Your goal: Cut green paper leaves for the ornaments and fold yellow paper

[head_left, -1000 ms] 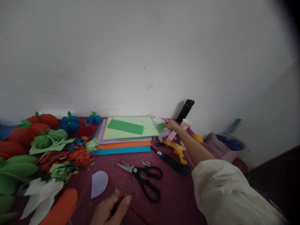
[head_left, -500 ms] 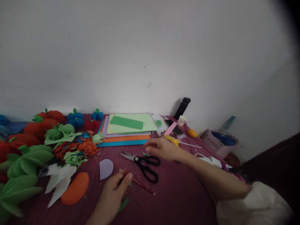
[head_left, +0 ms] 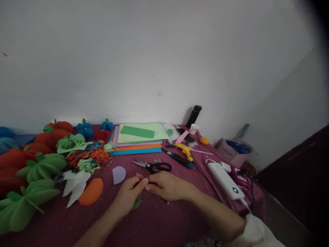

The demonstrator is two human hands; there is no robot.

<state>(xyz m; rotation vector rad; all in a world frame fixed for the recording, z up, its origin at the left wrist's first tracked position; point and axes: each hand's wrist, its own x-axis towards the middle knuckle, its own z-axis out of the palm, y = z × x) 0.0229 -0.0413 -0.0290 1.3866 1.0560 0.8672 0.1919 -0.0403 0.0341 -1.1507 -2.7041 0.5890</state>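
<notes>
My left hand (head_left: pixel 130 193) pinches a thin red pencil (head_left: pixel 165 200) between thumb and finger; its pale, frayed-looking end shows at the fingertips. My right hand (head_left: pixel 167 186) is closed against the left fingertips and covers the middle of the pencil. Whatever its fingers grip is hidden. Just beyond the hands lie black-handled scissors (head_left: pixel 156 167), blades slightly apart and pointing left. A lilac paper half-round (head_left: pixel 119 175) and an orange one (head_left: pixel 91 192) are to the left. Under the left hand sits a small green scrap (head_left: pixel 137 204).
Paper pumpkins (head_left: pixel 42 167) and shredded paper (head_left: pixel 99 156) crowd the left. Stacked coloured sheets (head_left: pixel 144 138) lie at the back. Rightward are a cutter knife (head_left: pixel 180 160), yellow glue gun (head_left: pixel 189 153), cup (head_left: pixel 194 129), black bottle (head_left: pixel 194 116), white power bank (head_left: pixel 226 180) and cables.
My right hand has come down and left from above the scissors to meet my left hand at the pencil. The view has shifted, uncovering the cutter knife and power bank.
</notes>
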